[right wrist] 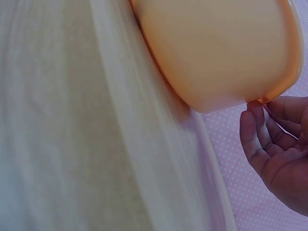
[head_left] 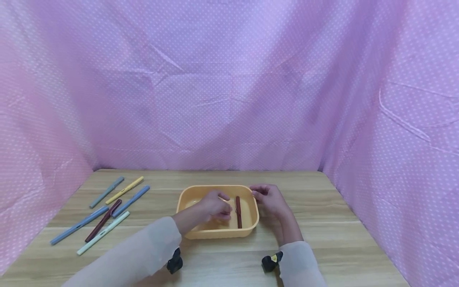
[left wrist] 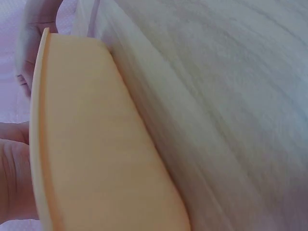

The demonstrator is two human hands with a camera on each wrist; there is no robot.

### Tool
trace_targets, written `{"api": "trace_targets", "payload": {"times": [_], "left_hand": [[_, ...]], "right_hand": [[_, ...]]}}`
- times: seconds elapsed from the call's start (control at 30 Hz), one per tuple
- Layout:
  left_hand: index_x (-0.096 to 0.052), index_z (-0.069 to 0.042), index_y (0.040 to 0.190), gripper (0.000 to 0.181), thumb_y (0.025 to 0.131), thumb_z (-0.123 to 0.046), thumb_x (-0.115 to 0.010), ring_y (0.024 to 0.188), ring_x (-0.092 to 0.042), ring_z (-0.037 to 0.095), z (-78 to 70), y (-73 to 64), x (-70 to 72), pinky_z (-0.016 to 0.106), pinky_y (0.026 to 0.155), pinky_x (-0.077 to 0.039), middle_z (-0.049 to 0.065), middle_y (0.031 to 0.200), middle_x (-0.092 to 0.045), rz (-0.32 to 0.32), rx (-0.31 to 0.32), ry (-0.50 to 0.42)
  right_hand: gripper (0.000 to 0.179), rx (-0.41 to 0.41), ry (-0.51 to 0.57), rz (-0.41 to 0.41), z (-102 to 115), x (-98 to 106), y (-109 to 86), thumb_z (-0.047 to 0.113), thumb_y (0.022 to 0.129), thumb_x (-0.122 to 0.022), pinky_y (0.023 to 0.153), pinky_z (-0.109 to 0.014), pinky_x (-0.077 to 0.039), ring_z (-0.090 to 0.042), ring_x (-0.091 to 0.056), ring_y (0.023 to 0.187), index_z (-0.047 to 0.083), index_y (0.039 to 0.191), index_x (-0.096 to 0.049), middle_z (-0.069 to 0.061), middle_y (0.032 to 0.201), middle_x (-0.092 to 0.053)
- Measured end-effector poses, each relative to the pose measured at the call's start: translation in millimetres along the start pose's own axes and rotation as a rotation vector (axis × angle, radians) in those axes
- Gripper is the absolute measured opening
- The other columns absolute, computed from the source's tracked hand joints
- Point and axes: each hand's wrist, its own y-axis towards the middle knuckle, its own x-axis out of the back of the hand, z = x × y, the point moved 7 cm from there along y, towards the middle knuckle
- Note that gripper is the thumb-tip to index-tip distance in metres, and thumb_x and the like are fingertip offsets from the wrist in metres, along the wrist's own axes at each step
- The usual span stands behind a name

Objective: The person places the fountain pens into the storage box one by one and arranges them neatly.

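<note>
A yellow plastic tray [head_left: 215,234] stands on the table in front of me. Inside it, toward the right end, lies a dark red-brown pen [head_left: 238,212]. My left hand [head_left: 216,205] reaches over the front rim into the tray, its fingers loosely bent just left of that pen, with no pen showing in them. At the back right corner, my right hand [head_left: 270,199] pinches the tray's rim between thumb and fingers. The right wrist view shows these fingertips [right wrist: 255,107] at the rim. In the left wrist view, the tray's wall [left wrist: 96,130] hides most of the left hand.
Several pens lie at the left of the wooden table [head_left: 344,239]: a grey-blue pen [head_left: 106,192], a yellow pen [head_left: 124,190], two blue ones, a dark red pen [head_left: 103,221] and a pale green pen [head_left: 103,233]. Pink dotted cloth [head_left: 229,99] hangs around the table.
</note>
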Motion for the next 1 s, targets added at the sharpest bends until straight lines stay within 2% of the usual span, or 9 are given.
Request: {"api": "trace_targets", "payload": {"times": [0.13, 0.4, 0.57, 0.83, 1.0], "left_hand": [[-0.05, 0.012, 0.128, 0.046, 0.085, 0.018, -0.065, 0.078, -0.067, 0.028, -3.6, -1.8, 5.6, 0.037, 0.073, -0.065, 0.021, 0.092, -0.065, -0.003, -0.005, -0.004], [-0.049, 0.011, 0.132, 0.05, 0.084, 0.016, -0.063, 0.072, -0.065, 0.024, -8.8, -11.0, 23.2, 0.036, 0.073, -0.065, 0.021, 0.095, -0.065, 0.007, -0.028, 0.017], [-0.047, 0.012, 0.133, 0.051, 0.085, 0.015, -0.064, 0.077, -0.068, 0.026, -13.5, -19.6, 36.6, 0.037, 0.078, -0.065, 0.025, 0.104, -0.065, 0.022, -0.053, 0.037], [-0.049, 0.012, 0.129, 0.047, 0.085, 0.017, -0.064, 0.09, -0.068, 0.033, -27.5, -30.4, 56.9, 0.037, 0.079, -0.064, 0.027, 0.11, -0.064, -0.043, -0.077, 0.045], [-0.046, 0.013, 0.134, 0.05, 0.088, 0.015, -0.065, 0.091, -0.068, 0.031, -33.6, -33.5, 64.9, 0.037, 0.081, -0.064, 0.029, 0.118, -0.06, -0.034, -0.098, 0.077]], "right_hand": [[0.022, -0.011, -0.003, -0.008, -3.3, 1.4, -1.2, -0.002, 0.1, -0.06, 0.084, -0.034, -0.063, -0.028, -0.073, 0.096, -0.011, 0.119, -0.068, -0.022, 0.109, -0.072], [0.022, 0.008, 0.01, 0.007, -4.8, 0.8, -1.8, -0.002, 0.101, -0.059, 0.085, -0.035, -0.062, -0.028, -0.072, 0.098, -0.011, 0.119, -0.067, -0.023, 0.111, -0.072], [0.022, 0.011, 0.006, 0.014, -3.8, 0.3, -1.7, -0.002, 0.1, -0.06, 0.083, -0.035, -0.063, -0.028, -0.072, 0.096, -0.011, 0.119, -0.067, -0.022, 0.11, -0.072], [0.021, 0.028, -0.046, 0.017, -1.7, 2.6, -2.0, 0.002, 0.101, -0.062, 0.085, -0.035, -0.062, -0.028, -0.073, 0.096, -0.008, 0.118, -0.069, -0.019, 0.109, -0.073], [0.022, 0.021, -0.036, 0.014, -1.7, 4.0, -3.2, 0.002, 0.1, -0.063, 0.086, -0.035, -0.062, -0.028, -0.073, 0.096, -0.007, 0.119, -0.07, -0.017, 0.108, -0.074]]}}
